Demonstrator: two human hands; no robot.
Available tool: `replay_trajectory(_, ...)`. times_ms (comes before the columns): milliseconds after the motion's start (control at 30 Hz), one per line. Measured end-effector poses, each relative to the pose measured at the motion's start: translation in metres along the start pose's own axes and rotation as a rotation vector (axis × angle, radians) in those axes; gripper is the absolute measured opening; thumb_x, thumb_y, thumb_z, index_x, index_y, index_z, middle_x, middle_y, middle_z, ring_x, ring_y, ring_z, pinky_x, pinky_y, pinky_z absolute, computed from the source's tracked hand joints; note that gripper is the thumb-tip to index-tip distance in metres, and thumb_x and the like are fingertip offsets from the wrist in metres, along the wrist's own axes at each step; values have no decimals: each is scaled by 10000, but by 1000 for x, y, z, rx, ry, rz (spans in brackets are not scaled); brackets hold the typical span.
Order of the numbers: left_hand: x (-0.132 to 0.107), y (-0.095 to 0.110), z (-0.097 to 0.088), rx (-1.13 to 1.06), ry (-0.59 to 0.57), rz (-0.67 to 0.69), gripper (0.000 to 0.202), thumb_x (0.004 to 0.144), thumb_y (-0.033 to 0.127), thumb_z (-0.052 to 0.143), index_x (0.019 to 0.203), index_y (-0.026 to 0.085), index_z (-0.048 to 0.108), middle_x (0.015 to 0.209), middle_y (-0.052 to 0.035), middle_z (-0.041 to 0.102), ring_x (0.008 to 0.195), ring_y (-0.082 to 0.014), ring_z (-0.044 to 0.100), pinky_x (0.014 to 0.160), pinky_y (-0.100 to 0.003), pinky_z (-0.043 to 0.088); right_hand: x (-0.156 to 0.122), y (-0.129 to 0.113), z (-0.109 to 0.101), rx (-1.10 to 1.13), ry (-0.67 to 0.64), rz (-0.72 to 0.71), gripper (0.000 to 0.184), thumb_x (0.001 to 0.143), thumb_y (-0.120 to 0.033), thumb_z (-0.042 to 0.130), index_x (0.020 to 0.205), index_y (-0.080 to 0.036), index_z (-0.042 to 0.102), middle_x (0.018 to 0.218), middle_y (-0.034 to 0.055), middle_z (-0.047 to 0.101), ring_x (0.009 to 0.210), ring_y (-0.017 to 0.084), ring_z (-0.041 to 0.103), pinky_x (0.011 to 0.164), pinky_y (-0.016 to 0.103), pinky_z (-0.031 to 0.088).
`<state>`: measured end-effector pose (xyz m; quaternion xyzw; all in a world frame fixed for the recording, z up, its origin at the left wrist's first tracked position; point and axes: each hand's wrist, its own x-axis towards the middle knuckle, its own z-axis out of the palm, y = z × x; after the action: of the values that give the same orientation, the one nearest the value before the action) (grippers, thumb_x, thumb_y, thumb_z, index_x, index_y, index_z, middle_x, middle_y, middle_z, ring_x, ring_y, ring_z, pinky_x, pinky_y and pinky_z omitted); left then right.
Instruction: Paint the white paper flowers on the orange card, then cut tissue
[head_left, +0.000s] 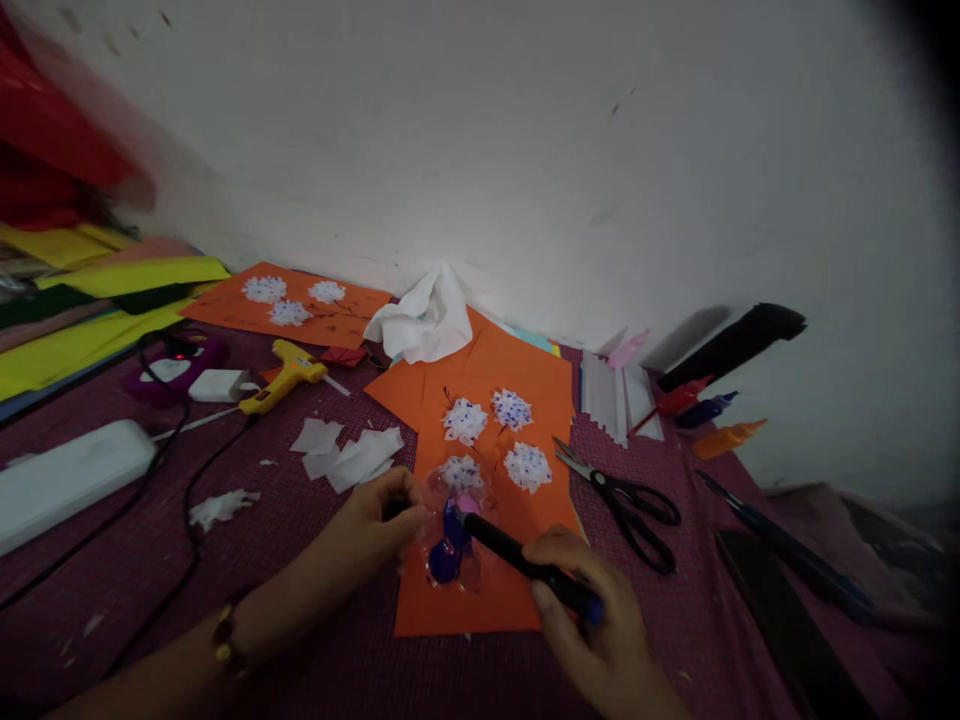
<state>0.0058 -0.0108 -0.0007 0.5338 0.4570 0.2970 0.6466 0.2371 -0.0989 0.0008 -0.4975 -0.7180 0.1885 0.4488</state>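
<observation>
My left hand (382, 515) is closed on the near-left edge of a clear plastic paint palette (469, 575) with round wells. Dark blue paint fills some wells and pink shows in another. A small dark thing shows between my left fingers; I cannot make out what it is. My right hand (592, 610) grips a black marker (517, 555) with a blue end, its tip at a blue well. Below the palette lies an orange paper sheet (435, 615) bearing white paper flowers (527, 467) speckled with blue and thin dark stems. The palette partly covers one flower.
Black-handled scissors (626, 500) lie right of the sheet, near paint bottles (716, 408) and a dark phone-like slab (787, 620). To the left are white tissue scraps (352, 458), a yellow glue gun (285, 378), cables and a white power strip (75, 480). Crumpled tissue (427, 320) sits behind.
</observation>
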Motion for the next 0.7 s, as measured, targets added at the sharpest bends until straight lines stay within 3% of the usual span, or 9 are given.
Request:
replay_trajectory(100,1,1,0,-37,12,-2,178,739,315,632,692,205,500,538,68,516,439,-87,449,457,-218,353,3,-1,-2,96,55,57,203,842,-149,584,997,-269,638,814,17,654,648,148,619,588,244,494)
replay_trajectory(233,6,2,-9,-154,90,-17,223,725,344,668,688,208,496,527,67,508,438,-94,452,443,-218,370,10,9,-16,246,283,186,87,891,-247,578,947,-243,645,663,-10,619,556,140,577,538,241,465)
replay_trajectory(400,14,2,-27,-378,228,-54,239,709,314,707,662,189,509,558,69,466,465,-65,399,419,-181,331,22,35,-37,338,500,311,112,905,-317,571,904,-227,638,599,-24,584,519,129,531,492,226,420)
replay_trajectory(567,18,1,-35,-511,266,-39,238,689,271,745,659,177,529,617,59,498,490,-56,420,441,-178,366,28,54,-37,347,421,456,193,869,-384,599,778,-214,600,497,-57,487,389,91,392,375,206,290)
replay_trajectory(700,17,1,-34,-488,242,-66,234,699,280,745,662,184,534,616,57,494,491,-63,426,441,-182,360,26,61,-30,355,306,486,193,867,-397,595,797,-217,595,510,-62,461,402,93,379,386,215,278)
